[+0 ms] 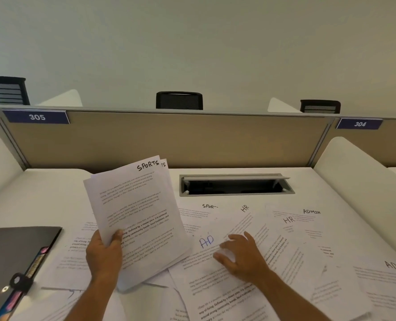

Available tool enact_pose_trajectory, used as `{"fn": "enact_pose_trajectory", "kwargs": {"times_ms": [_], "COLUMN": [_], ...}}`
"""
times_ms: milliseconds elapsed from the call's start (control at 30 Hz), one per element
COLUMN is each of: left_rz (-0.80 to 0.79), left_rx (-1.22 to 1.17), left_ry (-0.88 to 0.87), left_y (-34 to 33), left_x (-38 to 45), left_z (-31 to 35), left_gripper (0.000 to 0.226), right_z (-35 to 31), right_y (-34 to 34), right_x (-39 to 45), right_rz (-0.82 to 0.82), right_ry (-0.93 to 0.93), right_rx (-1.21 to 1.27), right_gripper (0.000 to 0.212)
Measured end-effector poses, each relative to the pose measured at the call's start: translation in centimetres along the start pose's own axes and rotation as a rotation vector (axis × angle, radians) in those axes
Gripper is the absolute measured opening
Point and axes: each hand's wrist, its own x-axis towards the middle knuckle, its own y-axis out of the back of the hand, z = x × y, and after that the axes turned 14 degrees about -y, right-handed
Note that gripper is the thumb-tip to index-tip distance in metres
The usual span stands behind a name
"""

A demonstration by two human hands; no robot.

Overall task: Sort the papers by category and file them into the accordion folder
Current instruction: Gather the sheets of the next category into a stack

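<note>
My left hand [104,253] grips a small stack of papers marked SPORTS [139,212], lifted and tilted above the desk. My right hand [241,253] rests with spread fingers on a sheet marked "AD" in blue [206,242]. Loose sheets labelled SPOR-- [209,206], HR [245,208] and ADMIN [311,212] lie scattered over the white desk. The dark accordion folder [13,251] lies at the left edge, its coloured tabs showing.
A cable tray opening [236,185] with its lid raised sits in the desk behind the papers. A beige partition [169,137] with signs 305 and 304 closes the back. White side dividers [363,179] flank the desk. Black chairs stand beyond the partition.
</note>
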Motion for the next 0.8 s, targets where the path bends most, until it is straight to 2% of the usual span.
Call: {"fn": "enact_pose_trajectory", "kwargs": {"times_ms": [100, 167, 333, 567, 700, 800], "left_rz": [-0.003, -0.012, -0.026, -0.025, -0.021, -0.020], "left_rx": [-0.014, -0.013, -0.023, -0.041, -0.043, -0.049], "left_ry": [0.006, 0.008, 0.016, 0.016, 0.019, 0.021], "left_y": [-0.4, -0.7, -2.0, -3.2, -3.5, -3.7], "left_x": [0.8, 1.5, 2.8, 4.5, 5.1, 5.3], "left_z": [-0.1, -0.2, -0.5, -1.2, -1.5, -1.6], "left_gripper": [0.012, 0.013, 0.013, 0.014, 0.013, 0.013], "right_z": [-1.4, -2.2, -3.3, -4.1, -4.5, -4.9], "right_y": [1.0, 1.5, 1.9, 0.1, -1.3, -1.4], "right_x": [2.4, 4.4, 9.1, 13.2, 13.9, 14.3], "right_rz": [0.049, 0.024, -0.045, -0.159, -0.121, -0.103], "right_ry": [-0.104, -0.175, -0.255, -0.333, -0.373, -0.411], "right_rx": [0.080, 0.098, 0.111, 0.019, 0.021, 0.040], "right_gripper": [0.058, 0.056, 0.070, 0.103, 0.115, 0.114]}}
